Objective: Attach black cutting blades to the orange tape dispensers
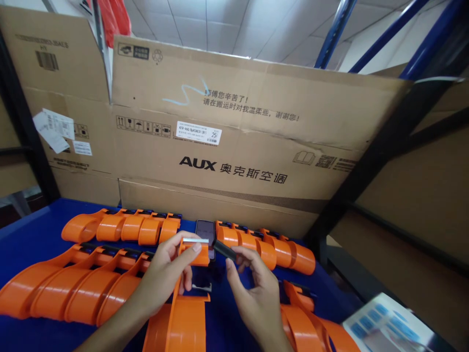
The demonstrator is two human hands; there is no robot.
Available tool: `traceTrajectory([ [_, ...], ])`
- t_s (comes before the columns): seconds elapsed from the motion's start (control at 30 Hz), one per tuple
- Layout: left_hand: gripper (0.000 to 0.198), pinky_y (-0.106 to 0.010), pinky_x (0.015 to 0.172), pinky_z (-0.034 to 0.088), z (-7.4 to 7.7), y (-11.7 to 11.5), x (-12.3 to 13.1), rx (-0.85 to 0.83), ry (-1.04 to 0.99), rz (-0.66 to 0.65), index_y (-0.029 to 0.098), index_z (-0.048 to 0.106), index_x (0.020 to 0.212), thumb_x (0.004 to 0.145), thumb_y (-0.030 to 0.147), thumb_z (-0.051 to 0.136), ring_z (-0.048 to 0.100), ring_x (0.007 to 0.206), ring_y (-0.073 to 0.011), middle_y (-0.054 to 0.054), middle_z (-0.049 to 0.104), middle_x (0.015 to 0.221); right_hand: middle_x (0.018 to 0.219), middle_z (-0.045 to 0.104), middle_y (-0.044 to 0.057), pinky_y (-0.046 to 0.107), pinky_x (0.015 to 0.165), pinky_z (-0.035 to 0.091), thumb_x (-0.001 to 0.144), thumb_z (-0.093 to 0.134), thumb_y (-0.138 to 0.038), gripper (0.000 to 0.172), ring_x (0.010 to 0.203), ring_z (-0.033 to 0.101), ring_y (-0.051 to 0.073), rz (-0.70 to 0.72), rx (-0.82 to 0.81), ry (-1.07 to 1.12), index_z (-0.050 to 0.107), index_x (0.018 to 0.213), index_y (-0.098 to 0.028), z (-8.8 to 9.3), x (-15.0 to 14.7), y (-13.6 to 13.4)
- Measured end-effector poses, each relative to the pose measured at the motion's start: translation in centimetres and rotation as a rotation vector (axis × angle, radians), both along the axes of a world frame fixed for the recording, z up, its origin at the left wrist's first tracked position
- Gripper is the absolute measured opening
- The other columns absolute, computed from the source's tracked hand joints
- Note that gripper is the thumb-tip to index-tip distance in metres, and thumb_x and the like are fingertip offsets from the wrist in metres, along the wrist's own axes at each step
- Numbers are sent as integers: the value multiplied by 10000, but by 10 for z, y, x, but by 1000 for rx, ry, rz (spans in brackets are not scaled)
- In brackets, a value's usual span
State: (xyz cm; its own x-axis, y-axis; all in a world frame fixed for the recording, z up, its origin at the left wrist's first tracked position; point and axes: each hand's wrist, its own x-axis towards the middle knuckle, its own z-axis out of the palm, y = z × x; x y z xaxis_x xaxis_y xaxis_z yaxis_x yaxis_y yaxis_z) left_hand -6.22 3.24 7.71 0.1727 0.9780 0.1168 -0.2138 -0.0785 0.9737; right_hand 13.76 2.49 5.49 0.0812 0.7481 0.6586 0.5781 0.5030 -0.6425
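Note:
My left hand [164, 274] is closed on an orange plastic tape dispenser [196, 256], its thumb pressing beside a toothed metal blade [196, 240] along the top edge. Just to the right, my right hand [258, 286] pinches a short black bar-shaped piece [224, 250] between thumb and fingers. The black piece's far end is close to the blade's right end; whether they touch I cannot tell. Below my left hand is a wide orange curved band [187, 322]; I cannot tell if it belongs to the held dispenser. A small shiny strip [202, 287] shows between the hands.
Rows of orange dispensers with dark ends stand at the back left [110, 227], front left [54, 288], back right [282, 249] and front right [304, 322] of the blue table [22, 230]. A phone [205, 228] lies behind my hands. A large cardboard sheet [238, 137] stands behind.

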Motion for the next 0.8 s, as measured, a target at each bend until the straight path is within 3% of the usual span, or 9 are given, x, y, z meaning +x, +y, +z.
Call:
traceTrajectory([
  [0.17,300,-115,319,345,-3,0,0,17,-22,-18,216,627,1090,945,474,675,507,336,-84,99,530,472,1004,741,75,390,874,512,919,596,-241,159,970,660,278,-20,-135,-329,688,1048,-224,-3,5,7],
  [0.33,334,-135,329,365,-4,-1,0,22,-8,-13,219,627,1137,931,474,692,515,359,-86,73,587,553,1044,748,78,399,903,484,889,598,-173,172,1015,649,289,-14,-253,-506,693,1019,-231,-9,2,6],
  [0.43,355,-154,332,373,-4,-2,-1,21,18,-12,220,625,1156,931,487,689,498,348,-87,57,618,578,1088,754,77,398,902,474,899,590,-145,200,1029,648,292,12,-289,-563,707,1030,-240,-10,-1,5],
  [0.6,356,-163,331,373,-4,-1,-2,32,31,-40,216,630,1130,935,511,675,504,345,-115,85,531,459,1087,759,63,380,880,472,915,588,-125,228,1025,652,285,20,-315,-575,712,1062,-247,-14,-4,7],
  [0.8,353,-163,332,379,-2,-1,-1,44,36,-38,210,617,1142,948,501,664,505,354,-103,72,571,529,1046,760,79,360,841,466,930,589,-133,240,951,673,268,-6,-320,-561,726,1091,-247,-20,-6,9],
])
